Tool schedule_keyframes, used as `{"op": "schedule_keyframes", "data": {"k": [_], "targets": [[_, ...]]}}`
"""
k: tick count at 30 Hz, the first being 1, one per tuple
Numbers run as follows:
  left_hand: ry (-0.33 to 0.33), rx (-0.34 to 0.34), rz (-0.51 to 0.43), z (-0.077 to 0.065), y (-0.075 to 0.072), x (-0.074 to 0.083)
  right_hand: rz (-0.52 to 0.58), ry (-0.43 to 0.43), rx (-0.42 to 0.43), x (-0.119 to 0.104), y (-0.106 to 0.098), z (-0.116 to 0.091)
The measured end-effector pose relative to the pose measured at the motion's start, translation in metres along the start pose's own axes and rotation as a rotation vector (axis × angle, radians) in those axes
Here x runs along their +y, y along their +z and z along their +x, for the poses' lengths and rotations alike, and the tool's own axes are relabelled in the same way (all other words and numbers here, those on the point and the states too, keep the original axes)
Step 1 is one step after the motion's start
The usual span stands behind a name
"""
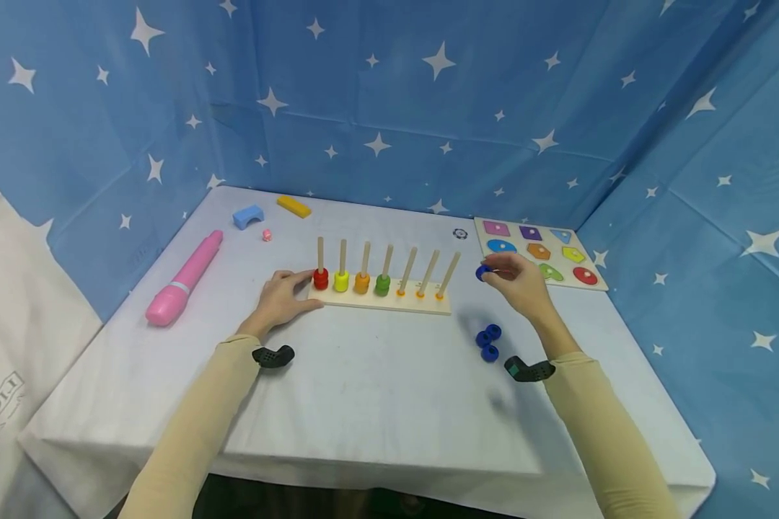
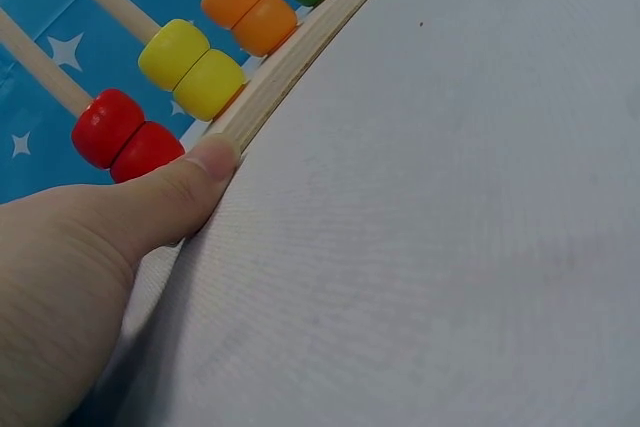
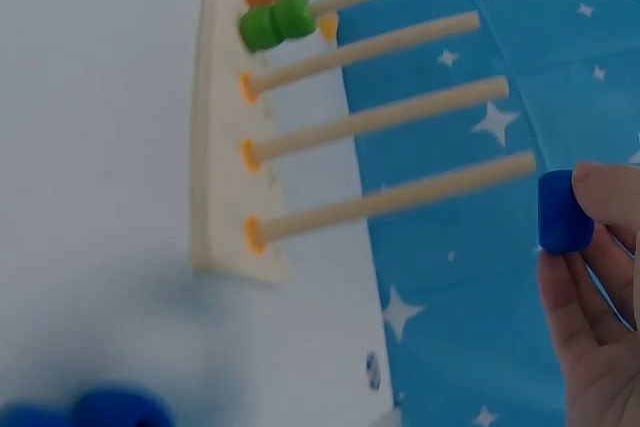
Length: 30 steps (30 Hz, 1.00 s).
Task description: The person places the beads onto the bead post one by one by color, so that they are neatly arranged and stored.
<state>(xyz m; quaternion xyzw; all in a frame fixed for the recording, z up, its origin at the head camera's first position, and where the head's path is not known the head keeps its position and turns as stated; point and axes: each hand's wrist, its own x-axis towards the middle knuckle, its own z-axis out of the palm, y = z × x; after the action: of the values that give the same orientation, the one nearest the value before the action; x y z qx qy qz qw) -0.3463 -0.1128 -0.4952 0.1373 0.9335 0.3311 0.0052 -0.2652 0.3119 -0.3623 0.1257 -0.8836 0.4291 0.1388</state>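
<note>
A wooden peg board [image 1: 389, 301] with a row of upright pegs stands mid-table. Red beads [image 1: 321, 279], yellow beads [image 1: 341, 282], orange beads [image 1: 362, 283] and green beads [image 1: 382, 285] sit in pairs on its left pegs; three pegs on the right are bare. My left hand [image 1: 282, 298] grips the board's left end, its thumb [image 2: 212, 159] against the front edge. To the right of the board, my right hand [image 1: 518, 282] pinches a blue bead [image 3: 565, 212] between thumb and fingers, in the air near the last peg's tip. Three loose blue beads [image 1: 490, 353] lie on the table below.
A shape puzzle board [image 1: 596, 282] lies at the back right, near a small dark-rimmed disc [image 1: 459, 233]. A pink wand-like object [image 1: 185, 280], a blue arch block [image 1: 248, 216], a small pink piece [image 1: 267, 235] and a yellow block [image 1: 294, 207] are at the left.
</note>
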Motion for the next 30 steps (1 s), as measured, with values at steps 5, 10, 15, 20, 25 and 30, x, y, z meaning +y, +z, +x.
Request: {"op": "schedule_keyframes", "data": {"k": [5,10,15,20,25,30], "targets": [[0.004,0.005,-0.001,0.000,0.001,-0.003,0.048,-0.056,0.039,-0.013,0.022,0.031],[0.007,0.004,0.003,0.000,0.001,-0.002,0.072,-0.070,0.024,-0.009,0.048,0.057],[0.005,0.007,0.003,-0.001,0.000,0.000,0.078,-0.072,0.005,-0.014,0.066,0.066],[0.005,0.005,0.002,-0.001,0.001,0.002,0.059,-0.068,-0.023,-0.020,0.075,0.069],[-0.006,0.007,0.006,-0.001,0.001,0.000,0.034,-0.121,-0.058,-0.026,0.081,0.072],[-0.009,0.010,0.005,0.000,0.002,-0.001,0.006,-0.145,-0.082,-0.029,0.085,0.074]]}}
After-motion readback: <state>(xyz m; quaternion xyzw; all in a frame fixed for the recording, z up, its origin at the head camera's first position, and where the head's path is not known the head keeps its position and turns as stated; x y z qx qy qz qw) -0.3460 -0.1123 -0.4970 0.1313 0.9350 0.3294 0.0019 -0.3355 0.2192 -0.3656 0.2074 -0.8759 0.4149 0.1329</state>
